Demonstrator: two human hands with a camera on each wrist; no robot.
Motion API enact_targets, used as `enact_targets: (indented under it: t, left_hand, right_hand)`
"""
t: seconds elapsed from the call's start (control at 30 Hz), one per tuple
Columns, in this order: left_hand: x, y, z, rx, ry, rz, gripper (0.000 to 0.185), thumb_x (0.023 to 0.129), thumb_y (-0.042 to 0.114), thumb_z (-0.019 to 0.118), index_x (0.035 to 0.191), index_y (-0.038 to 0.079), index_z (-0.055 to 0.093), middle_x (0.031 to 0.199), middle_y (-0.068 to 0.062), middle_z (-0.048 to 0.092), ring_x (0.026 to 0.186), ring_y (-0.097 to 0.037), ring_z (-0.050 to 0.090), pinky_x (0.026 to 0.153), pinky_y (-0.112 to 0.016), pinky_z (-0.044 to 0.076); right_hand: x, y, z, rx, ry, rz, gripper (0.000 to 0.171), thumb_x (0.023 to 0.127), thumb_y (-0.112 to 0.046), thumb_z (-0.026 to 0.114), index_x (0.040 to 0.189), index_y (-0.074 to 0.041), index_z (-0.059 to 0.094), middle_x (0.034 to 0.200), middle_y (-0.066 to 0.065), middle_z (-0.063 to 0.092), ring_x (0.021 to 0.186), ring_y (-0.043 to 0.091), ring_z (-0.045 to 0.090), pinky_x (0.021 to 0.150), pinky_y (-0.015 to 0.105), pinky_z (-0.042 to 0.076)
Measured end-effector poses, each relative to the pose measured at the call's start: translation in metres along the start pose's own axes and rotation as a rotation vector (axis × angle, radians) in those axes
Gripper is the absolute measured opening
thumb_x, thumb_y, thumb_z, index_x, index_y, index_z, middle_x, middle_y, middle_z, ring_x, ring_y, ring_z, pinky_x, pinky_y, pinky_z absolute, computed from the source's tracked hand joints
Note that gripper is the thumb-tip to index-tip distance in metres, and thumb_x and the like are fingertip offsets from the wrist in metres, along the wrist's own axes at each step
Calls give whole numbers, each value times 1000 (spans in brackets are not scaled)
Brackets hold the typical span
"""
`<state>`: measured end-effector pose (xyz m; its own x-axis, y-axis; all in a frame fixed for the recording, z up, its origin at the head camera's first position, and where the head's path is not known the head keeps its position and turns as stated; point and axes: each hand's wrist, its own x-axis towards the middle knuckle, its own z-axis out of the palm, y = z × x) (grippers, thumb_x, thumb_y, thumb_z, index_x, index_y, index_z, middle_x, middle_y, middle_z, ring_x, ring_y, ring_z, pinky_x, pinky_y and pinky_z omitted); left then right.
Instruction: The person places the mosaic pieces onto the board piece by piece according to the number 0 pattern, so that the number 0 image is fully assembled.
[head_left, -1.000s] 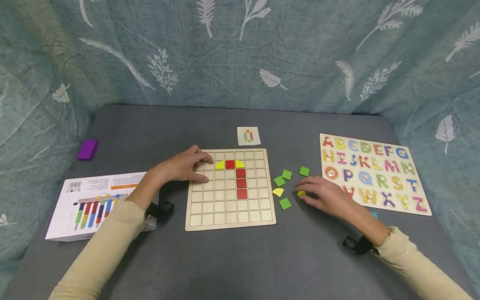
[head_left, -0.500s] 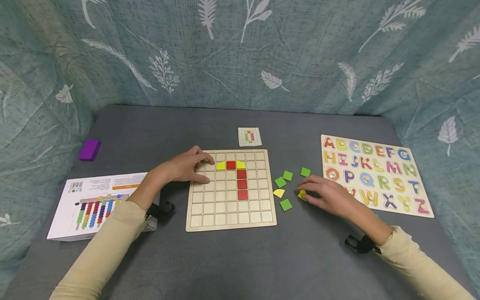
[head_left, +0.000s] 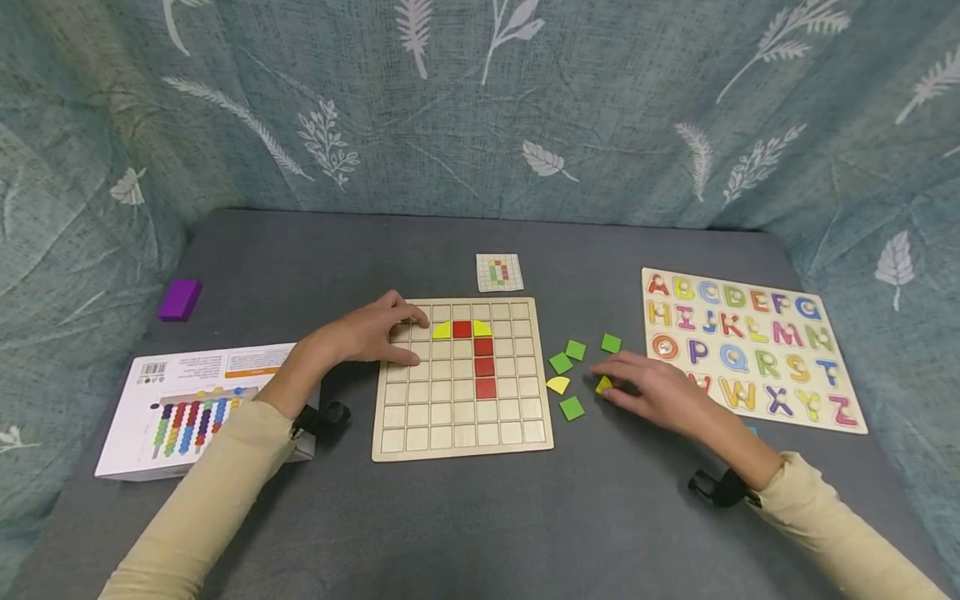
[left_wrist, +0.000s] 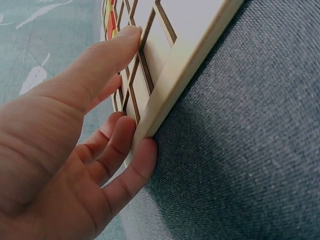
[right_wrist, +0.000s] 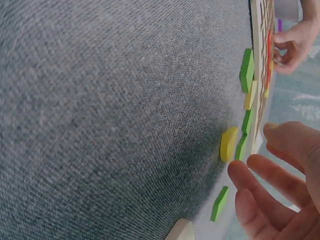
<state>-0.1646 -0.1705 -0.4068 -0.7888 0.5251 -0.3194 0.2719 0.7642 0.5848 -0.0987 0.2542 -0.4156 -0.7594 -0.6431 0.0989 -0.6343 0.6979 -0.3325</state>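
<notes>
Left hand (head_left: pixel 371 333) rests on grid board (head_left: pixel 462 417) edge, fingers relaxed, gripping nothing. Right hand (head_left: pixel 660 392) loose, fingertips at yellow tile (head_left: pixel 603 385) on table (head_left: pixel 480 517), grasping nothing.

I wear long cream sleeves (head_left: pixel 225 467) on both arms, with a black strap (head_left: pixel 720 490) at each wrist.
</notes>
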Motion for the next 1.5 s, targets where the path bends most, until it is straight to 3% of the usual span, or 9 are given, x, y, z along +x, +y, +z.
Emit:
enact_targets:
  t: [0.53,0.87,1.27,1.5]
  left_hand:
    - [-1,1,0,7,3,-3,53,85,29,76,131,15,56,110,-9,41,91,-21,43,77,-33,36]
    - [1,0,-1,17,5,4,53,84,30,76,131,15,56,108,-9,40,90,-21,43,75,-33,36]
    - [0,1,0,8,-1,-17,53,85,30,76,132,15,55,110,-10,40,92,-22,43,77,-34,36]
    - [-1,2,1,9,1,-11,53,85,28,76,132,15,55,110,-10,40,92,-22,43,77,-34,36]
  right_hand:
    - [1,1,3,53,-21,19,34,90,-12,69,124,-12,65,110,2,67,82,5,61,71,28,50]
    - [0,3,1,-20,-63,-65,28,86,-10,72,114,-15,72,115,4,65,103,20,65,77,36,52]
    - [1,2,-1,-38,-108,-105,25,85,-8,72,109,-16,74,118,8,63,103,23,65,75,36,52]
    - [1,5,2,15,-104,-147,24,83,0,72,105,-11,74,117,13,63,106,28,64,81,41,53]
